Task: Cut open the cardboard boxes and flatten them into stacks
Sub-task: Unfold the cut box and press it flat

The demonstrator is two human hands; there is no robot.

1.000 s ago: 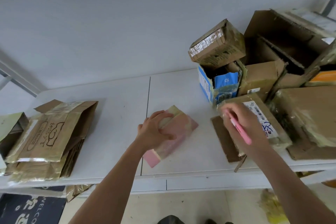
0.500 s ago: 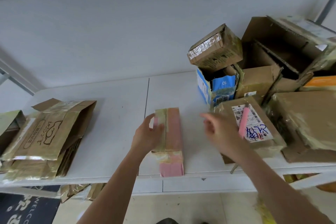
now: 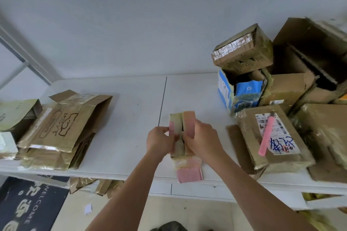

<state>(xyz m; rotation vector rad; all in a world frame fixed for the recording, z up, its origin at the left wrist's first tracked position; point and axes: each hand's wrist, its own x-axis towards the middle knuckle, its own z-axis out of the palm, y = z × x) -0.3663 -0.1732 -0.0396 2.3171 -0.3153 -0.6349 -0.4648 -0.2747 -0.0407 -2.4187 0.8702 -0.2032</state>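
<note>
Pulling small pink box (image 3: 185, 133) open now with both hands at table (image 3: 120, 118) front edge. We dropped pink cutter (image 3: 266, 136) on labelled box (image 3: 270, 137). Left hand (image 3: 159, 141), right hand (image 3: 203, 139) each pinch one flap. Cutting done; flattening next.

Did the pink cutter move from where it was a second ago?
Yes. The pink cutter left the right hand and now lies on the labelled box, while that hand went left to the small pink box.
</note>
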